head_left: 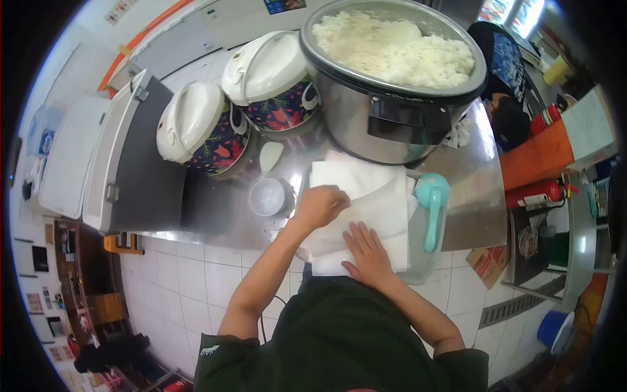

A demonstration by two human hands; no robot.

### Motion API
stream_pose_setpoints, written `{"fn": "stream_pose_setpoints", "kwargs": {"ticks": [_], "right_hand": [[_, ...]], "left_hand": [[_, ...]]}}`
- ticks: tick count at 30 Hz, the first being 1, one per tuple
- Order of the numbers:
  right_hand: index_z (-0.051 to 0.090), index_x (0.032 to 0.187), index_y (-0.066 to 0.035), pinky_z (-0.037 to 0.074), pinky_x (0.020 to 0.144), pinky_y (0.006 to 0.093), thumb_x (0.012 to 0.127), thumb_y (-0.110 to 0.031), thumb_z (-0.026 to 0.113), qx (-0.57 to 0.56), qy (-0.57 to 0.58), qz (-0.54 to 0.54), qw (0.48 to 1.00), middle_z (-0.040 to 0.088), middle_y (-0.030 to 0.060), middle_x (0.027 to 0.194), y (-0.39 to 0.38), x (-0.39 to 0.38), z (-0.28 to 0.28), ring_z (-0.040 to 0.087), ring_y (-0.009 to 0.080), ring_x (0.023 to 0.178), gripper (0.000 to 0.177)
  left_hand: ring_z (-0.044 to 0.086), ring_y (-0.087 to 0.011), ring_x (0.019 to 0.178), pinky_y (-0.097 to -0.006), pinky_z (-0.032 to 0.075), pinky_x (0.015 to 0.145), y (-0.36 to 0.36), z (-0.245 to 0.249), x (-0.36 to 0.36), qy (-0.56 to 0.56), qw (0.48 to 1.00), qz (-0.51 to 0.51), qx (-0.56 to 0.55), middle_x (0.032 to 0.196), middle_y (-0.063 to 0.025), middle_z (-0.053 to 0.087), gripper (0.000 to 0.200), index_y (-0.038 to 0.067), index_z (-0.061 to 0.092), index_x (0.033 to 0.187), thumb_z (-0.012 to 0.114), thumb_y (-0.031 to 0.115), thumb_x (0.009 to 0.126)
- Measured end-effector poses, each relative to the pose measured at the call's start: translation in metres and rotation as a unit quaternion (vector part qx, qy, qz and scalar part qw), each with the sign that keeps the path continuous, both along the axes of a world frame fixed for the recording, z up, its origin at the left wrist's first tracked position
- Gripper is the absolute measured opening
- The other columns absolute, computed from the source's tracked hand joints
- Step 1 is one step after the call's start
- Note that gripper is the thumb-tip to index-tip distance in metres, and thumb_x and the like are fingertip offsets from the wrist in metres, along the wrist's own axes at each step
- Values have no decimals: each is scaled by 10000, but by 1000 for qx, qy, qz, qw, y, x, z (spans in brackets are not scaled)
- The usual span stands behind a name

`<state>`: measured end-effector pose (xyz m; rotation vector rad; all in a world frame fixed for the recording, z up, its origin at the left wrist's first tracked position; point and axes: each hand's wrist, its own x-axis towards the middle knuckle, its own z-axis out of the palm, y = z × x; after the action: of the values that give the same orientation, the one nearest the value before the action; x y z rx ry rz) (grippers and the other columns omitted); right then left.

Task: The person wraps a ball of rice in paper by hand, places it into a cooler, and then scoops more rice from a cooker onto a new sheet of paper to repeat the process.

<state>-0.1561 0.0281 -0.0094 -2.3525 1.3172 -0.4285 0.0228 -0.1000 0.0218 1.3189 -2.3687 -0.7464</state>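
A stack of white paper sheets point(326, 244) lies at the front edge of the steel table. My left hand point(322, 206) is closed on the upper part of the top sheet, whose edge is slightly lifted. Flat on the paper, with fingers spread, rests my right hand point(368, 253). Right of the stack, a turquoise scoop point(432, 202) lies on a clear tray point(418, 271). A small clear cup point(266, 197) and a pale paddle point(270, 157) are to the left. Behind the paper stands a large steel pot point(366, 134) full of white rice point(398, 52).
Two floral containers with white lids point(196, 117) point(268, 65) stand at the back left, beside a large grey box point(147, 150). Another person point(506, 85) is beyond the table at right. A red extinguisher point(535, 195) and blue bucket point(554, 328) are further right.
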Motion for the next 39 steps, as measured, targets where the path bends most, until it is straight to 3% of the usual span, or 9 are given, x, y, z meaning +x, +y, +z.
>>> {"fn": "stream_pose_setpoints", "kwargs": {"ticks": [6,15,16,17,23,25,28,31,39], "right_hand": [[394,1372,-40,232,1116,477,762,-309,697,-13,-3,9,1000,309,173,1467,-3,1,2,264,345,1373,733],[458,1277,44,208,1129,465,747,-336,710,43,28,-7,999,430,216,1357,-6,3,-6,332,349,1321,699],[475,1252,60,201,1131,466,747,-350,708,65,25,-6,998,455,226,1330,-6,3,-8,353,351,1302,690],[509,1198,65,235,1117,462,749,-378,703,-4,17,-8,1000,497,224,1259,-4,3,-19,411,358,1230,660],[495,1228,63,223,1121,463,783,-422,653,26,84,7,996,490,223,1278,-2,-1,-5,393,351,1259,676],[481,1252,61,218,1124,460,783,-420,656,-44,37,3,998,472,227,1307,4,-4,4,369,349,1290,694],[474,1261,63,218,1124,457,780,-427,656,-50,13,1,999,459,230,1323,10,-5,-8,352,346,1309,710],[482,1254,61,220,1123,457,777,-429,660,-31,77,18,996,462,227,1323,5,-5,-9,358,340,1307,707],[536,1176,43,257,1109,437,760,-365,686,55,38,25,997,520,196,1240,1,-13,-7,420,317,1228,601]], "left_hand": [[635,-273,739,-378,492,656,9,14,-13,-22,998,37,-39,791,-71,660,122,109,716,832,643,202,804],[590,-249,701,-389,457,654,54,1,-27,-55,984,-65,-158,692,-64,565,70,103,680,763,640,151,731],[590,-249,701,-389,457,654,56,-1,-30,-43,983,-81,-161,692,-64,565,70,103,680,763,640,151,731],[590,-251,701,-388,456,654,57,-2,-31,-46,983,-70,-163,689,-65,562,68,95,677,762,640,144,733],[584,-263,685,-389,450,640,61,3,-38,-63,987,-51,-139,694,-70,572,61,93,683,767,644,136,750],[586,-249,711,-384,438,639,63,11,-39,-33,991,-17,-128,706,-60,561,53,102,651,741,613,139,748],[587,-247,723,-385,436,643,62,12,-38,-35,989,-19,-140,710,-60,564,75,101,668,780,612,139,747],[584,-247,722,-385,435,648,67,2,-37,-39,987,-29,-154,714,-62,564,71,101,663,781,613,137,746],[571,-257,686,-384,435,612,81,-6,-37,-26,989,-26,-141,688,-62,562,77,90,697,804,668,131,745]]}}
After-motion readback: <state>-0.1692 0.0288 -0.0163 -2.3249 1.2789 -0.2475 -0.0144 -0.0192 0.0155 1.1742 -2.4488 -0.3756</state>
